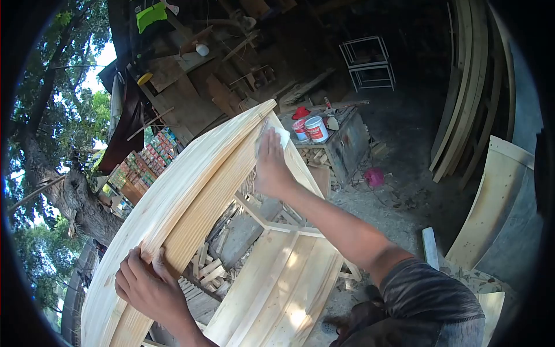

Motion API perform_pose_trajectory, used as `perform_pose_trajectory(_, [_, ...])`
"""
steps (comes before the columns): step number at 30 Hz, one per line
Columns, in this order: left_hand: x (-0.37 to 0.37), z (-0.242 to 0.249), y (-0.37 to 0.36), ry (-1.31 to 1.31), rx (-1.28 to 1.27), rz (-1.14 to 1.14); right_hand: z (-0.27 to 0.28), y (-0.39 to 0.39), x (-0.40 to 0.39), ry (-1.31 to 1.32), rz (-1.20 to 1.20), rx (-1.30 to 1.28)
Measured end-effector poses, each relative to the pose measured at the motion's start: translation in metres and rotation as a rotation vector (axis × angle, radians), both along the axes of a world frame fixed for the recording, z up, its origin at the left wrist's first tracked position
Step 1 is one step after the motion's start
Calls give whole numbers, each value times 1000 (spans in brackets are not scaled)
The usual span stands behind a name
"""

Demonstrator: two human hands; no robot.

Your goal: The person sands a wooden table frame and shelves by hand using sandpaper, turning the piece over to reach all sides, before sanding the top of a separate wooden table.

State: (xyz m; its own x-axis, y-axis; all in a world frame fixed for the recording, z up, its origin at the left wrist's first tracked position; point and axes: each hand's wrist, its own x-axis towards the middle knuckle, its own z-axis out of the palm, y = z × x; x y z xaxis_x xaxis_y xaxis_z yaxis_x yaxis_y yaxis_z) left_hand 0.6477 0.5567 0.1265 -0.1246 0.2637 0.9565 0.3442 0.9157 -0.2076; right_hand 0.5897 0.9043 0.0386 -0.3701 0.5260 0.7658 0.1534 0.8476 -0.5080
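Observation:
A large pale wooden piece of furniture (199, 165) with a grooved, stepped edge tilts across the middle of the head view. My left hand (147, 286) grips its lower edge, thumb on the near side and fingers curled over the top. Near the upper end, my right hand (270, 168) lies with fingers stretched along the wood. Under those fingers is a folded white sheet (284, 137), which looks like sandpaper, pressed on the inner face of the edge. Most of the sheet is hidden by the hand. Below, wide pale boards (260, 277) belong to a lower panel.
Paint cans (316, 129) and a red item (300, 113) stand on a worn workbench (352, 136). Wood scraps (211, 269) lie on the ground. Long curved planks (462, 87) lean at the right, near a curved panel (488, 202). A tree trunk (87, 202) rises at left.

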Motion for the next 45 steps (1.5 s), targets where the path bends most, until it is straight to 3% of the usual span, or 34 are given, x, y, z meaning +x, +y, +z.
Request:
perform_pose_trajectory(1, [2,0,1,-10,-12,16,10,30,1,76,59,-183])
perform_pose_trajectory(2, [4,-1,2,-16,-8,29,3,45,-20,163,12,-147])
perform_pose_trajectory(4, [4,-1,2,-12,-10,31,3,-6,3,129,35,18])
perform_pose_trajectory(6, [-2,-3,0,-5,9,29,-11,-75,30,-74,132,382])
perform_pose_trajectory(7, [-1,-2,0,6,-1,15,-14,-71,32,18,216,371])
perform_pose_trajectory(10, [2,-1,-1,6,-28,21,4,31,4,151,16,33])
perform_pose_trajectory(12, [4,-2,-2,-14,-17,41,27,56,2,177,29,-106])
perform_pose_trajectory(14, [4,0,1,13,-15,48,22,3,16,23,9,39])
perform_pose_trajectory(16, [0,-1,3,33,-3,25,-4,-47,18,7,182,265])
perform_pose_trajectory(19, [2,1,3,42,-21,22,22,15,11,53,12,36])
perform_pose_trajectory(21, [4,0,3,26,-11,27,24,82,-13,251,116,18])
perform_pose_trajectory(24, [4,0,5,11,7,21,8,11,6,87,-32,252])
perform_pose_trajectory(26, [-1,0,3,45,15,-24,-14,-53,31,60,300,431])
perform_pose_trajectory(28, [0,1,0,54,12,-65,-25,-25,16,126,242,473])
perform_pose_trajectory(30, [1,2,-2,25,12,-49,-24,3,-14,364,46,71])
perform_pose_trajectory(33, [5,5,-3,-62,24,-43,-11,-113,-3,422,144,247])
perform_pose_trajectory(36, [9,8,-7,-99,-9,-136,-26,-249,21,335,592,508])
perform_pose_trajectory(39, [7,10,-25,-159,-125,-219,-19,-200,-4,371,471,991])
perform_pose_trajectory(40, [6,13,-38,-183,-147,-227,-25,-159,-18,315,301,1001])
perform_pose_trajectory(42, [8,18,-46,-143,-175,-238,-25,-80,-18,367,320,759])
perform_pose_trajectory(43, [7,19,-48,-159,-156,-253,-17,-49,-18,468,143,730])
perform_pose_trajectory(45, [7,22,-47,-210,-132,-264,-17,-5,-26,437,40,368])
